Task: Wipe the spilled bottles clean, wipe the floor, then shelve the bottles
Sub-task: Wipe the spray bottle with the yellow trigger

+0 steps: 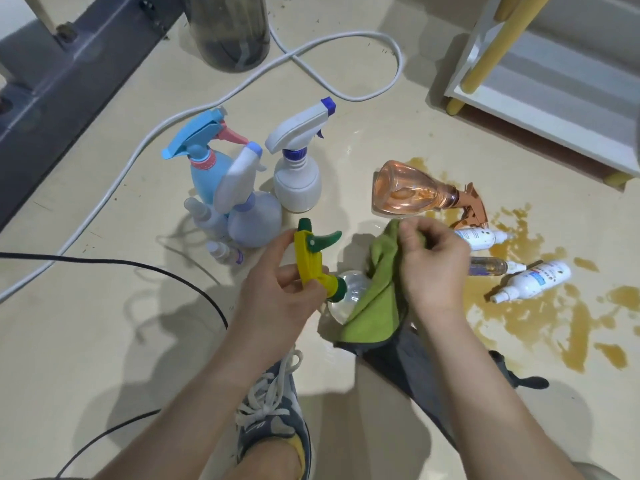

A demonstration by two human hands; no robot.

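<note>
Bottle-wiping is the step in hand. At centre, the left hand [277,299] curls its fingers round the yellow trigger head of a clear spray bottle [349,289]. The right hand [433,268] pinches a green cloth [374,306] against the bottle's body. Next, I judge, it should stand with the upright bottles [298,174] at 11 o'clock. The small white bottles [540,278] at 3 o'clock lie in the brown spill [519,313], their labels too blurred to read.

A green cloth [377,299] is covering most of the clear bottle [349,289], while the right hand [433,261], fingers [408,233] blurring, is hiding the ends of a small white bottle [481,238] and a slim bottle [490,266]. A grey container [230,29] is running off the top edge, the white shelf [554,109] off the right.
</note>
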